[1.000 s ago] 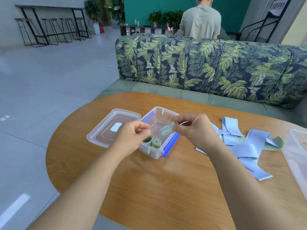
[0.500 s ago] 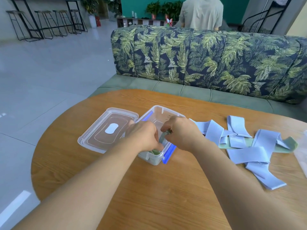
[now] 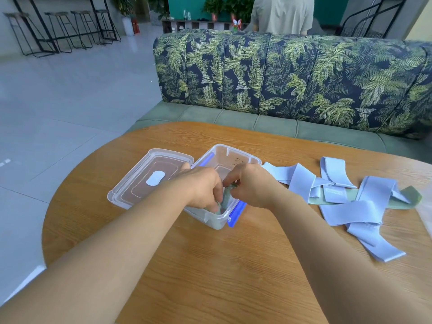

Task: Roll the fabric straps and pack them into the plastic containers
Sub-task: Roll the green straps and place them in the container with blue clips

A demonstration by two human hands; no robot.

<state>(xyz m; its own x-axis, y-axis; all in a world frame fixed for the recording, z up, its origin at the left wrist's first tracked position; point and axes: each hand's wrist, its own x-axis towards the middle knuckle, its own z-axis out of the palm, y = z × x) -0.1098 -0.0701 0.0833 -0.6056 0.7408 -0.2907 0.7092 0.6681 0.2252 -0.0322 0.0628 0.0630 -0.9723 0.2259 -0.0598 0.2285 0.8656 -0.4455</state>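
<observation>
Above the wooden table, a rolled green strap is pinched upright by the right hand and stands inside the clear plastic container, towards its near corner. The left hand is curled down into the same corner; whether anything is grasped there cannot be told. The roll is best seated snugly before release, lest it unwind. Beyond, the lid lies to the left and the loose blue straps to the right, not yet rolled.
</observation>
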